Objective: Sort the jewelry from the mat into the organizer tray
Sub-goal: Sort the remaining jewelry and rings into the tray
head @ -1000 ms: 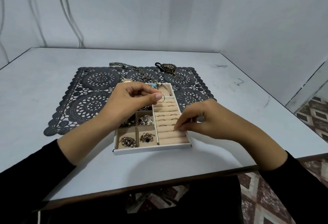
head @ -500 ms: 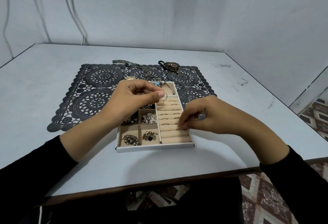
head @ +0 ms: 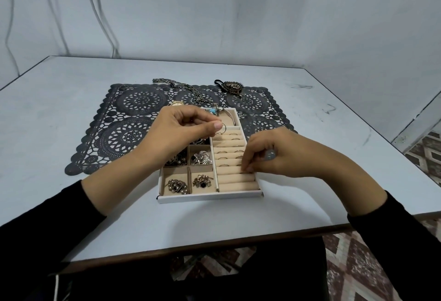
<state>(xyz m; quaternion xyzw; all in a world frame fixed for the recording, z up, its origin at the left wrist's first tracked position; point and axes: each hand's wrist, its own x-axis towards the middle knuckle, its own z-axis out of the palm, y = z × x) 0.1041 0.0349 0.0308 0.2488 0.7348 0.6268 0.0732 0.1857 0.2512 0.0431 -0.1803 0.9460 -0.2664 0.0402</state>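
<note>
The left hand (head: 181, 131) pinches a ring (head: 221, 129) just above the organizer tray's (head: 210, 198) far slots, while the right hand (head: 274, 155) pinches nearer, perhaps on another.

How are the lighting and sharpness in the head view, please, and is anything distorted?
Head view: soft, even light, faint shadow on the table before the organizer tray; the ring pinched by the left hand is legible; wide-angle stretch enlarges the sleeves.

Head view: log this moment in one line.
left hand: pinches ring over organizer tray | right hand: fingers at ring rolls, grip unclear | mat: chain necklace unsorted
</note>
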